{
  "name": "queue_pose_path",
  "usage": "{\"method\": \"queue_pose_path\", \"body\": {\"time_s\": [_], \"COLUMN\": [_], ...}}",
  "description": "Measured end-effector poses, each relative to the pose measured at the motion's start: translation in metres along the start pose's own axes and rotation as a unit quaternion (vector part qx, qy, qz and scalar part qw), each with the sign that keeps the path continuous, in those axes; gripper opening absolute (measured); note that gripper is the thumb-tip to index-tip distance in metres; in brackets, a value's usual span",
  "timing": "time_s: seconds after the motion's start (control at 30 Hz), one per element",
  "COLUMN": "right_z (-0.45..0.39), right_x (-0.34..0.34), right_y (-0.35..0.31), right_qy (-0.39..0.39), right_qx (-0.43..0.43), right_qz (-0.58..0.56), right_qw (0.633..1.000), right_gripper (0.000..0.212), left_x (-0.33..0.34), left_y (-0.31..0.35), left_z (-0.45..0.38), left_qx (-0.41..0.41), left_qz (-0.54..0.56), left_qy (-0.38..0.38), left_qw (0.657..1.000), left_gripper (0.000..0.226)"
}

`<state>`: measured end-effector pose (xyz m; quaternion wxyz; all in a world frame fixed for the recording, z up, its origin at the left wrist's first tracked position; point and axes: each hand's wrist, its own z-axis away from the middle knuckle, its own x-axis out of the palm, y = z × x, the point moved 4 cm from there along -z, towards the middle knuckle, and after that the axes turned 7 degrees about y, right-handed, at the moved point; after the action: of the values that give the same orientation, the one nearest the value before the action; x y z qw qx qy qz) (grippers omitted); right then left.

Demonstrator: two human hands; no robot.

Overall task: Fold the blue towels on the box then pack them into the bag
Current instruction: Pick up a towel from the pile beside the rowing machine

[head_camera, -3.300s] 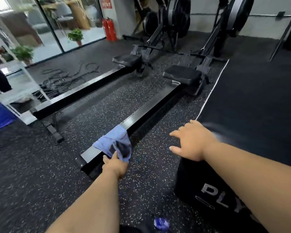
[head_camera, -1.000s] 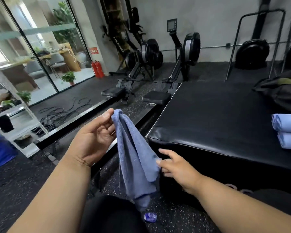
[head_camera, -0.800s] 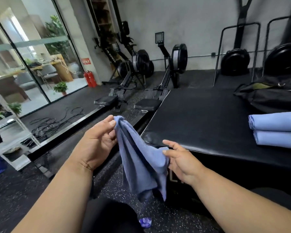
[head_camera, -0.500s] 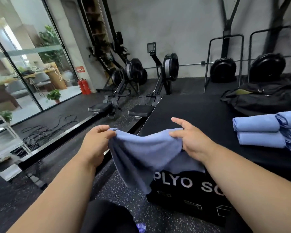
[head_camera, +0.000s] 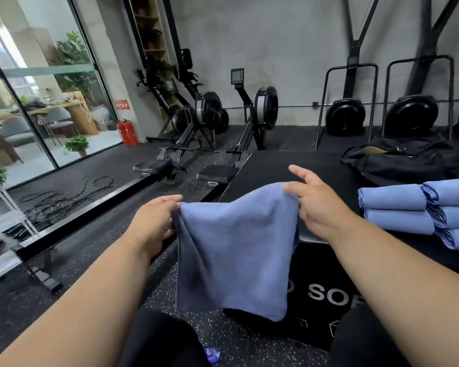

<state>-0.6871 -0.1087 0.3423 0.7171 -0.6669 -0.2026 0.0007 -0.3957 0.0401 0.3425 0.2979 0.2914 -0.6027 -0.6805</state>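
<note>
Five folded towels (head_camera: 419, 207) beside bag (head_camera: 398, 161)

The towel (head_camera: 233, 250) is blue, the box (head_camera: 316, 287) black with white lettering, the floor (head_camera: 90, 250) black, speckled.

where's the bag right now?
Head view, far right: the black bag lies on the black box, behind the folded blue towels.

blue towel (head_camera: 233, 250) lifted off rail, spread wide
</note>
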Motion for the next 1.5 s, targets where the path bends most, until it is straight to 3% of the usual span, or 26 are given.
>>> {"method": "queue_pose_path", "body": {"time_s": [0.1, 0.23, 0.37, 0.47, 0.63, 0.8, 0.93, 1.1, 1.27, 1.5], "right_z": [-0.001, -0.008, -0.012, -0.019, -0.015, -0.025, -0.02, -0.022, -0.028, -0.036], "right_x": [-0.002, -0.013, -0.015, -0.023, -0.001, -0.007, -0.002, -0.012, -0.026, -0.042], "right_y": [0.009, 0.013, 0.025, 0.015, 0.026, 0.006, 0.02, 0.006, -0.006, -0.018], "right_qy": [-0.013, 0.071, 0.097, 0.132, 0.013, 0.033, -0.036, 0.05, 0.123, 0.173], "right_qx": [0.028, 0.011, 0.051, 0.03, 0.07, 0.022, 0.023, -0.039, -0.081, -0.095], "right_qz": [0.02, -0.006, -0.027, -0.068, 0.005, -0.078, 0.019, 0.071, 0.084, 0.021], "right_qw": [0.999, 0.997, 0.994, 0.989, 0.997, 0.996, 0.999, 0.995, 0.986, 0.98], "right_gripper": [0.054, 0.042, 0.037, 0.041, 0.048, 0.049, 0.047, 0.038, 0.031, 0.027], "left_x": [-0.007, -0.012, -0.009, -0.011, -0.001, -0.012, -0.011, -0.014, -0.005, 0.005], "left_y": [-0.001, 0.0, 0.0, 0.004, 0.005, 0.014, -0.001, 0.001, 0.008, 0.014], "left_z": [-0.003, -0.005, 0.0, -0.002, -0.001, -0.014, -0.016, -0.014, -0.008, -0.003], "left_qx": [0.011, 0.036, 0.068, 0.098, 0.082, 0.101, 0.074, 0.148, 0.206, 0.182], "left_qz": [-0.015, -0.029, -0.02, -0.008, 0.046, 0.093, 0.049, 0.067, 0.075, 0.152], "left_qy": [-0.002, -0.007, -0.029, -0.022, -0.05, -0.001, -0.038, 0.023, 0.01, -0.024], "left_qw": [1.0, 0.999, 0.997, 0.995, 0.994, 0.99, 0.995, 0.986, 0.976, 0.971], "left_gripper": [0.026, 0.031, 0.034, 0.035, 0.023, 0.019, 0.021, 0.02, 0.023, 0.029]}}
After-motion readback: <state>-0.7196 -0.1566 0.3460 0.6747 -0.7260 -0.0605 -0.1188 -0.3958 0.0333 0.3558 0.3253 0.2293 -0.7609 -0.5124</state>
